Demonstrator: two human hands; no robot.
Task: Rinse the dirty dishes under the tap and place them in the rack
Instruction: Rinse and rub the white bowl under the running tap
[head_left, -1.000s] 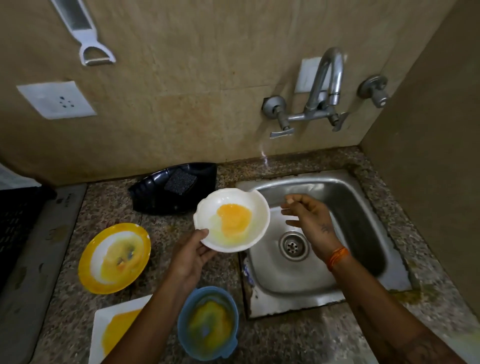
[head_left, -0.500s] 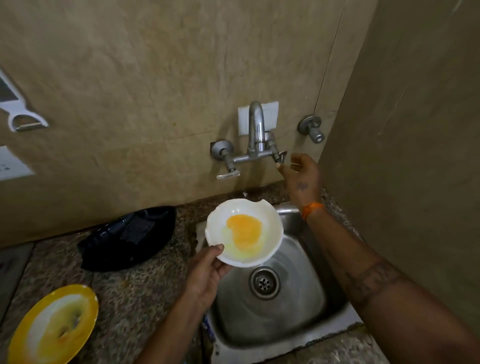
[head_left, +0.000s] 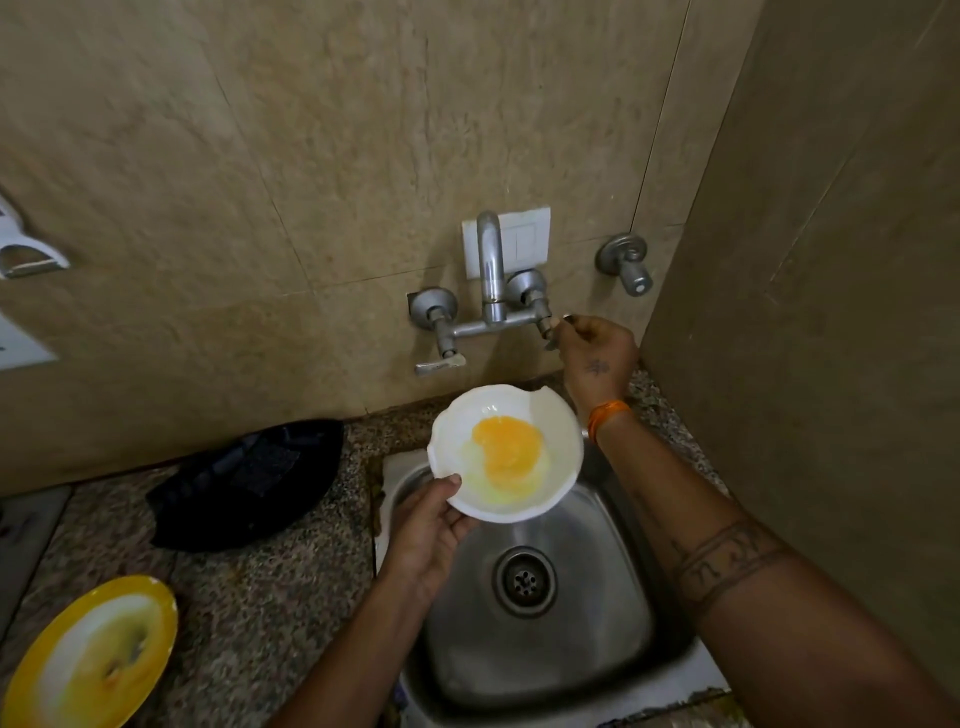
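Early stage: left hand grips the yolk-smeared white ceramic bowl over the steel sink. Right hand pinches the chrome wall tap's handle; no water visible. Stained yellow plate waits on the counter; nothing racked.

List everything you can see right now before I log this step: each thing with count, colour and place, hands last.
white bowl: 1, white with yellow-orange residue, chipped rim, held above the sink's back left
sink: 1, steel, bottom centre-right, set in the counter
tap: 1, grey metal, on the wall over the sink; no water visible
wall valve: 1, grey metal, right of the tap
yellow plate: 1, yellow rim, white centre, soiled, bottom left on the counter
black dish: 1, black, on the counter left of the sink, dark pad inside
counter: 1, speckled brown-grey stone
left hand: 1, grips the white bowl at its rim
right hand: 1, orange wristband, grips the tap's right handle
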